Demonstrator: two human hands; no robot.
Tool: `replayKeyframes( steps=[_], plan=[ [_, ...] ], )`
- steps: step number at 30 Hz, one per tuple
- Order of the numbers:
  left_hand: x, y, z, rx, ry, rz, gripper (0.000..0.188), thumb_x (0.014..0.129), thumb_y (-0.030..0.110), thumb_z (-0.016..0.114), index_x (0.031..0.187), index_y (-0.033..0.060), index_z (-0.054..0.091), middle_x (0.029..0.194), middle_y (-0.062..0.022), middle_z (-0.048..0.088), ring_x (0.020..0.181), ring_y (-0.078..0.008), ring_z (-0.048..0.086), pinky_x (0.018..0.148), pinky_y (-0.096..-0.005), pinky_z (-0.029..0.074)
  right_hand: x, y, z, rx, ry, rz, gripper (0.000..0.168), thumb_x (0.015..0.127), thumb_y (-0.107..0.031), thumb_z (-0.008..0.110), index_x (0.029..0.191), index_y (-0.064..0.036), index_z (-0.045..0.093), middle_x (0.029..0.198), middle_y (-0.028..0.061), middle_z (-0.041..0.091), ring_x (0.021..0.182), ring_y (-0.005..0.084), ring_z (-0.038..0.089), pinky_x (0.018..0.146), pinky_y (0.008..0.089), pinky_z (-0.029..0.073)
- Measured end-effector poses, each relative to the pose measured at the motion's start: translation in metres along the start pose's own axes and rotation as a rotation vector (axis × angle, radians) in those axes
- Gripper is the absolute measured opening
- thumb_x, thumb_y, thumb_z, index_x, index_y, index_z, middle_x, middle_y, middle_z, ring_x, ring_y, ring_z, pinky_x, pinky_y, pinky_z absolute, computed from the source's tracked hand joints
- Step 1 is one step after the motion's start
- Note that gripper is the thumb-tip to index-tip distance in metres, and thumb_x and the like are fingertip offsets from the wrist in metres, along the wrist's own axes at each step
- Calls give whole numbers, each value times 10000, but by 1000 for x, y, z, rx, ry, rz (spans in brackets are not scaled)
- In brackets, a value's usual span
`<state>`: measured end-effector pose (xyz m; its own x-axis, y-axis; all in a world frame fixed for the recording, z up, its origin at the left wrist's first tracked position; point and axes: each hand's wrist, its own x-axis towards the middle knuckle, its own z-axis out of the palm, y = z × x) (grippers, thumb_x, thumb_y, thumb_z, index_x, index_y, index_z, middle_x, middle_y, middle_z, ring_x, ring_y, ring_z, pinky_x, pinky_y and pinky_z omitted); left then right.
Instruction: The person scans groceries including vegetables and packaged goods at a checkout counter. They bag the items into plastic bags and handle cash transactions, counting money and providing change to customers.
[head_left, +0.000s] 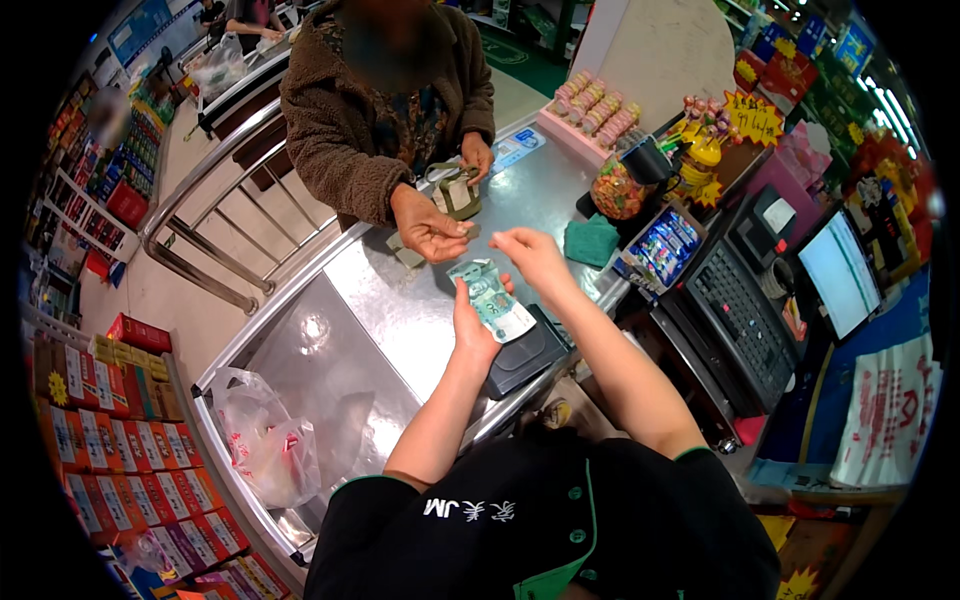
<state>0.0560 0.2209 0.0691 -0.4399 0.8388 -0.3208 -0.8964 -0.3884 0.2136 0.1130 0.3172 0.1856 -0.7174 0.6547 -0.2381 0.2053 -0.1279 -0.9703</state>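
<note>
My left hand (475, 330) grips a green banknote (491, 300) above the metal checkout counter (390, 281). My right hand (534, 259) reaches forward with thumb and fingers pinched together; whether something small is between them cannot be made out. Just beyond its fingertips, a customer's hand (431, 229) is held palm up, with a small flat item (471, 232) at the fingers. The customer's other hand (476, 156) rests at a small fabric pouch (456, 191). Under my left wrist lies a dark flat device (525, 360) at the counter's near edge.
A plastic carrier bag (266, 442) with goods sits at the counter's left end. To the right stand a green cloth (591, 240), a candy jar (619, 187), a keyboard (742, 326) and a monitor (838, 274). A metal railing (202, 161) runs beyond the counter.
</note>
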Motion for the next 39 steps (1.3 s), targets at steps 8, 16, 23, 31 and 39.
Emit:
replayKeyframes(
  steps=[8,16,23,31,39],
  plan=[
    [1,-3,5,4,-32,-44,567,978,502,290,1140,10,520,1004,-150,618,891,-264,599,802,-379,493,23,8,6,37,-4,82,178,871,-223,630,819,-56,597,609,-31,468,438,90,427,377,243,340],
    [-2,-40,54,157,-144,-261,588,972,523,272,1287,54,436,1296,-143,504,1170,-275,502,1001,-429,401,-45,47,-55,-419,175,-167,187,832,-199,615,810,-19,663,696,106,640,639,248,618,598,351,458],
    [-11,-121,73,173,-251,-538,605,990,478,224,1350,10,359,1371,-172,438,1232,-301,455,1043,-434,365,-118,64,-132,-375,439,-90,210,859,-190,590,908,-4,673,769,134,666,711,200,644,655,314,482],
    [-10,-196,80,332,-284,-797,489,984,273,377,1376,-16,324,1380,-191,426,1249,-305,457,1036,-425,382,-243,110,-244,-229,973,-65,156,878,-125,595,972,-22,667,670,-46,525,624,29,441,593,197,377],
    [-46,-238,83,747,-274,-1014,455,985,261,401,1318,-48,376,1304,-209,497,1183,-320,516,966,-416,439,-337,181,-355,-543,1569,49,243,909,-164,528,1118,-144,650,913,146,672,820,318,643,686,383,492]
  ],
)
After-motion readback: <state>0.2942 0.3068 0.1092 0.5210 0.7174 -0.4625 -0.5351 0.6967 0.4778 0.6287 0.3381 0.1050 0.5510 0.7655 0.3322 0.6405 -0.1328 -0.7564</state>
